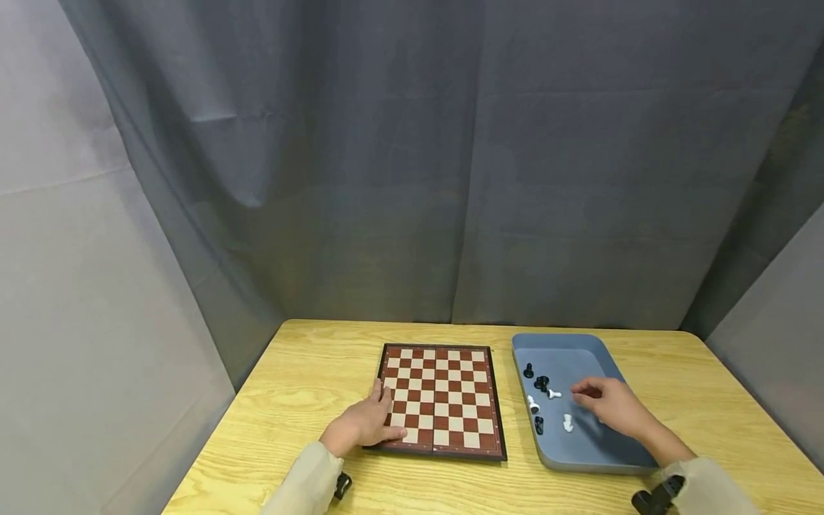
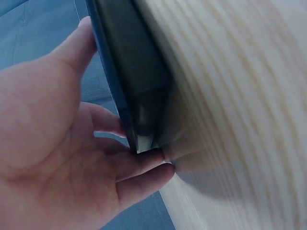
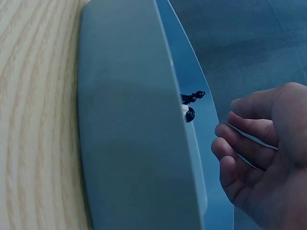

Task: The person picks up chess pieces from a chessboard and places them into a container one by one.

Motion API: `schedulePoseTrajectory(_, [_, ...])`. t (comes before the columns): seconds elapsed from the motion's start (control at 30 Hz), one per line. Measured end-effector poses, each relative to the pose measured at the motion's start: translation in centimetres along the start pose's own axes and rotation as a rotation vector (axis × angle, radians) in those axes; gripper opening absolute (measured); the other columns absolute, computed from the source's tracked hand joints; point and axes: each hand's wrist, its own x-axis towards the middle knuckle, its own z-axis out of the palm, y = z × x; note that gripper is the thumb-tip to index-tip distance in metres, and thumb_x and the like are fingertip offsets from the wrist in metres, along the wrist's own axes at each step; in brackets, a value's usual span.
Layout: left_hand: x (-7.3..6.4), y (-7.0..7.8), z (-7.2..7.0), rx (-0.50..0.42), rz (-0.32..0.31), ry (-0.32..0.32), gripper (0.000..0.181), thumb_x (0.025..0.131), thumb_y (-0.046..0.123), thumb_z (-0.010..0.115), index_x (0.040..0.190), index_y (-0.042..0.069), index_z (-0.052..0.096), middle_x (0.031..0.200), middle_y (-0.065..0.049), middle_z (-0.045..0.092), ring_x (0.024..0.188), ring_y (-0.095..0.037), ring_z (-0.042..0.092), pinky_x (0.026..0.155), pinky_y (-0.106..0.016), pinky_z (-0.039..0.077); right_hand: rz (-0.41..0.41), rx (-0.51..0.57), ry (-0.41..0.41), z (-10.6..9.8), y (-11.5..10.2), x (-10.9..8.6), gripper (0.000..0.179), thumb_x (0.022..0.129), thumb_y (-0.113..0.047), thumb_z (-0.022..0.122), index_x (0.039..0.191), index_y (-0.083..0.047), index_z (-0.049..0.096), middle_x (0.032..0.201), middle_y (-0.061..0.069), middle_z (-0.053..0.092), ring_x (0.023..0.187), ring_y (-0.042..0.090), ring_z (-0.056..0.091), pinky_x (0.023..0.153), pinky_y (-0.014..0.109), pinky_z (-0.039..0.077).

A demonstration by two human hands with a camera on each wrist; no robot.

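Blue tray (image 1: 582, 461) right of chessboard (image 1: 440, 398) — four black pieces (image 1: 541, 383), three white pieces (image 1: 567, 423). Right hand (image 1: 611, 405) loosely curled above, empty; left hand (image 1: 367, 422) flat, touching board edge.

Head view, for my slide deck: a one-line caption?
Left hand rests on chessboard; right hand hovers over tray.

chessboard (image 1: 440, 400): 1 | tray (image 1: 566, 347): 1 | black pieces (image 1: 541, 383): 3 | white pieces (image 1: 567, 423): 3
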Motion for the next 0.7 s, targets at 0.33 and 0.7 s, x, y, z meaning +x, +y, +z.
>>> schedulePoseTrajectory(0.33, [-0.3,0.4,-0.1,-0.009,-0.004,0.019,0.091,0.088,0.06,0.052,0.148,-0.003,0.025,0.153,-0.027,0.008,0.125,-0.036,0.045,0.077,-0.037,0.049,-0.014,-0.023,0.022,-0.1,0.2,0.0,0.018,0.089,-0.012,0.065,0.102,0.0,0.069,0.094,0.007,0.067,0.083,0.019,0.06,0.062,0.031,0.047])
schedulePoseTrajectory(0.7, [0.2,0.7,-1.9,-0.056,-0.024,0.046,0.092,0.089,0.058,0.053,0.149,-0.003,0.019,0.153,-0.027,0.008,0.126,-0.036,0.044,0.064,-0.032,0.047,-0.098,-0.168,0.097,0.0,-1.2,0.2,0.02,0.089,-0.017,0.066,0.099,-0.001,0.07,0.09,0.005,0.067,0.08,0.023,0.062,0.065,0.039,0.049])
